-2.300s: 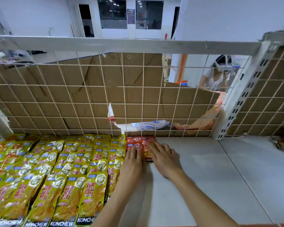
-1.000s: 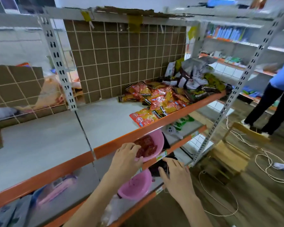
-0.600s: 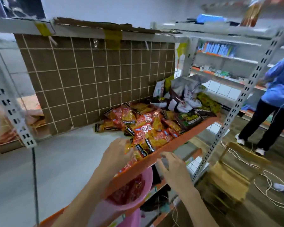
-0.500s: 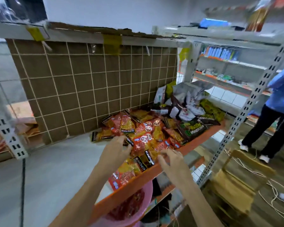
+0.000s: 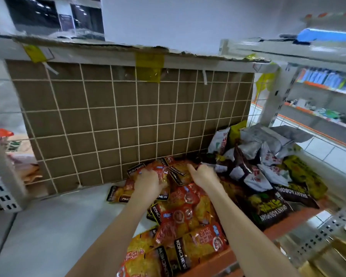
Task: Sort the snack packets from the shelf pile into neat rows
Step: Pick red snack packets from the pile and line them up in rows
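A pale shelf with an orange front edge is backed by cardboard behind a wire grid. At the back of the shelf, the left hand and right hand are sunk a little apart into the pile. The left fingers are curled round glossy red-orange packets, probably to gather several; the right hand's grasp cannot be told. The pile of flat, crinkled foil reaches the front edge. Toward the right end, silver bags and dark packs are heaped.
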Action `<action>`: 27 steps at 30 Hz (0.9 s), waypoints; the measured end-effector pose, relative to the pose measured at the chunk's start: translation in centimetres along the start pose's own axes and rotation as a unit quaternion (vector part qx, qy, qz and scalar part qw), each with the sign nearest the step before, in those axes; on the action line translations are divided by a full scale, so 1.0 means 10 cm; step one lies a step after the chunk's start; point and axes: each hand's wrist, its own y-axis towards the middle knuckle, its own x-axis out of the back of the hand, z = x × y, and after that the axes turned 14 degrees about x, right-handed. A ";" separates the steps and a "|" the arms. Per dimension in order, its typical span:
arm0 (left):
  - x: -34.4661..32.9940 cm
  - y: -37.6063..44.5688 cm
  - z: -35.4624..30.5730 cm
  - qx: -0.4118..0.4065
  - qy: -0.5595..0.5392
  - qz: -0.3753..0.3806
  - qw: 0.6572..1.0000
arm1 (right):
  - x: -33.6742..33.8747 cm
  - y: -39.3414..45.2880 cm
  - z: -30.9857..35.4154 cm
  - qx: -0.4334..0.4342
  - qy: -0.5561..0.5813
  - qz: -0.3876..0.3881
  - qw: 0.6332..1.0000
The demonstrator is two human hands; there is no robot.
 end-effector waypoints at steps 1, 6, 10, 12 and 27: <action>-0.02 0.04 -0.03 0.016 0.007 0.003 1.000 | -0.01 0.10 0.02 -0.006 -0.021 0.026 0.999; -0.05 0.20 -0.09 0.081 -0.013 0.020 0.996 | -0.12 0.39 0.01 0.024 -0.092 0.076 0.993; -0.03 0.23 -0.08 0.103 -0.070 0.039 0.991 | -0.13 0.46 -0.06 0.013 -0.055 0.073 0.996; -0.03 0.23 -0.07 0.110 -0.086 0.041 0.989 | -0.12 0.46 -0.08 0.001 -0.012 0.059 0.998; 0.05 -0.09 0.27 0.145 -0.395 -0.039 0.906 | -0.08 0.29 0.08 0.116 0.371 0.010 0.921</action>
